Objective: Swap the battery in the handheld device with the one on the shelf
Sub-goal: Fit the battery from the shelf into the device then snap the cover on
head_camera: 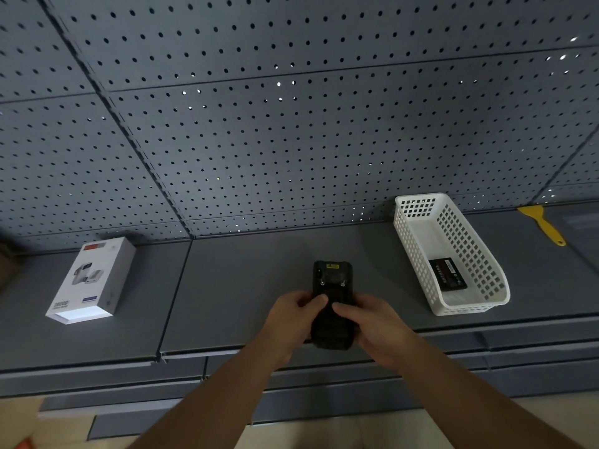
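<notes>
A black handheld device (331, 280) lies back-up over the front part of the grey shelf (246, 286), its far end pointing at the pegboard. My left hand (291, 322) grips its left side with the thumb on its back. My right hand (372, 328) grips its right side, thumb also pressed on the back. Both thumbs meet near the middle of the device. A black battery (448, 275) with a label lies flat inside the white plastic basket (418, 254) to the right, apart from my hands.
A white product box (92, 280) lies on the shelf at the left. A yellow scraper (544, 225) rests at the far right. A grey pegboard wall (291, 124) rises behind the shelf. Lower shelf edges and light floor show below.
</notes>
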